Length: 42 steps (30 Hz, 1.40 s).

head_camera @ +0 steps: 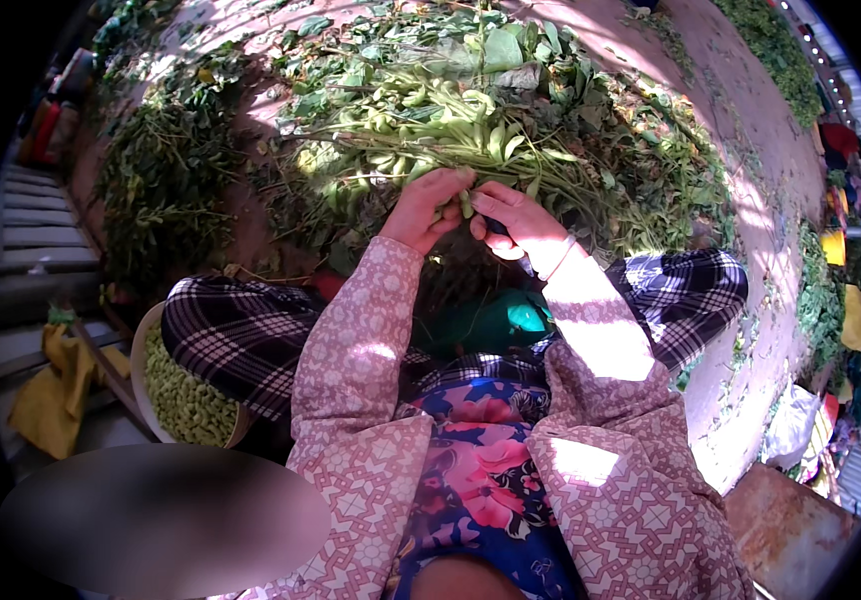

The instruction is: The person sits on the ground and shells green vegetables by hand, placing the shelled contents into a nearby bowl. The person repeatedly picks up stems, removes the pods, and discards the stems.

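My left hand (432,208) and my right hand (514,223) meet at the near edge of a heap of cut bean plants. A green bean pod (466,204) sits between their fingertips, pinched by both. Within my right hand's curled fingers is also a small dark tool (496,225), its kind unclear; a narrow end shows below the palm. Just beyond the hands lie stems with many plump green pods (438,127), spread over leaves. Under my forearms, a green cloth or bag (490,322) rests between my knees.
A pale tub (141,375) of shelled green beans (187,397) stands by my left knee. More leafy plants (168,180) lie at the left. A yellow cloth (55,397) hangs at far left; a white plastic bag (790,427) and rusty sheet (787,525) are at the right.
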### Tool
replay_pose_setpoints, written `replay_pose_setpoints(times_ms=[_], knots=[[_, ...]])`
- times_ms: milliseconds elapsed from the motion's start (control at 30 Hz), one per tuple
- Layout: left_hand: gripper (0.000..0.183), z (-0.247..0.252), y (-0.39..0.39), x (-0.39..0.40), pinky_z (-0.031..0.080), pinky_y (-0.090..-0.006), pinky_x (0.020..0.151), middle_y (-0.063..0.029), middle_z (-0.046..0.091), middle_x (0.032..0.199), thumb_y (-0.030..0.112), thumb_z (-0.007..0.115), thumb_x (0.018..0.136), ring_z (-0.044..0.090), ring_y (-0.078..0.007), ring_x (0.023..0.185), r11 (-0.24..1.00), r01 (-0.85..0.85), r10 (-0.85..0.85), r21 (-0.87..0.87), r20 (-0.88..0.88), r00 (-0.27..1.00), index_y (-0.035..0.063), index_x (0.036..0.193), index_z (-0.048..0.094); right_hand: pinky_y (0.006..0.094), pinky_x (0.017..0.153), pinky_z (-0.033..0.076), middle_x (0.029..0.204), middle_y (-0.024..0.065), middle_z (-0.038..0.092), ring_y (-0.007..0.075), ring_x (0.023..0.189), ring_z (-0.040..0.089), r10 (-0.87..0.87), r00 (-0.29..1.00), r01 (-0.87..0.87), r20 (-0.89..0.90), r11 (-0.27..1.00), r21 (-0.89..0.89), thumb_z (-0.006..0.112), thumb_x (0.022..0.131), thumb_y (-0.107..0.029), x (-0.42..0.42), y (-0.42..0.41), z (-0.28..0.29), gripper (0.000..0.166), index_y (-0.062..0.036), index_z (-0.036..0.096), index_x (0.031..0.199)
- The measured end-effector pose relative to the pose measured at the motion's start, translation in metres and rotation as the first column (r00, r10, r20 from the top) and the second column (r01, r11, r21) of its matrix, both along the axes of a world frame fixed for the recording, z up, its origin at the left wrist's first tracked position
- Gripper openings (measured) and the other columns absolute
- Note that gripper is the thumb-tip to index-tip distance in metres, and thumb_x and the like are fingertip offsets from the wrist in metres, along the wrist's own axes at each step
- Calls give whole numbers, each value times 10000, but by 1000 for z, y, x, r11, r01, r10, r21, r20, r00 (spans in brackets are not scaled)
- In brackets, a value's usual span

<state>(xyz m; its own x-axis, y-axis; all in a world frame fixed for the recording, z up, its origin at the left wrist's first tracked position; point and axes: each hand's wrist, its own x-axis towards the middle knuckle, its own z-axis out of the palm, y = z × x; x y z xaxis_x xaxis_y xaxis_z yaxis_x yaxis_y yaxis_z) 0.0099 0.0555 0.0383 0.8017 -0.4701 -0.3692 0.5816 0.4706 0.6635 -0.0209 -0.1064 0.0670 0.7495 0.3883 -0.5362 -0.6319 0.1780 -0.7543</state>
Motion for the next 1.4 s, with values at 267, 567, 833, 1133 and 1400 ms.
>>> replay_pose_setpoints(times_ms=[267,567,833,1133,1400], knots=[[43,-6,3,0,233,-162,361,3,504,677,77,569,829,390,-31,470,996,38,-46,77,108,993,46,852,551,176,302,194,676,45,515,41,365,305,37,998,-25,-52,978,207,418,937,-199,5,-11,-13,107,-105,469,934],[162,-8,-1,-4,245,-155,359,-7,478,687,100,452,850,358,-36,496,1000,-8,9,-12,100,995,-18,928,531,179,302,200,726,63,545,48,377,309,-83,993,97,-82,980,177,432,933,-232,-4,-3,-6,137,-102,469,952],[179,-1,-8,-5,249,-177,367,-14,483,627,150,448,867,421,-66,484,998,-59,61,-32,75,995,11,908,553,187,351,303,693,64,585,65,434,436,-189,913,266,360,947,-179,485,909,-178,-12,15,-1,157,-30,527,944],[156,6,-12,-8,243,-184,352,-35,536,655,161,480,865,451,-80,477,995,-102,102,9,-13,995,20,837,540,183,463,377,703,38,599,46,528,474,-169,855,306,491,928,-214,554,857,-137,-17,17,-1,146,4,549,894],[155,-14,-13,-7,244,-180,339,-53,574,727,139,474,851,461,-78,481,974,-152,128,-171,-144,981,8,869,555,318,521,431,680,107,591,207,560,568,259,616,400,744,710,-579,593,797,-136,-6,18,-10,184,-6,542,916]])
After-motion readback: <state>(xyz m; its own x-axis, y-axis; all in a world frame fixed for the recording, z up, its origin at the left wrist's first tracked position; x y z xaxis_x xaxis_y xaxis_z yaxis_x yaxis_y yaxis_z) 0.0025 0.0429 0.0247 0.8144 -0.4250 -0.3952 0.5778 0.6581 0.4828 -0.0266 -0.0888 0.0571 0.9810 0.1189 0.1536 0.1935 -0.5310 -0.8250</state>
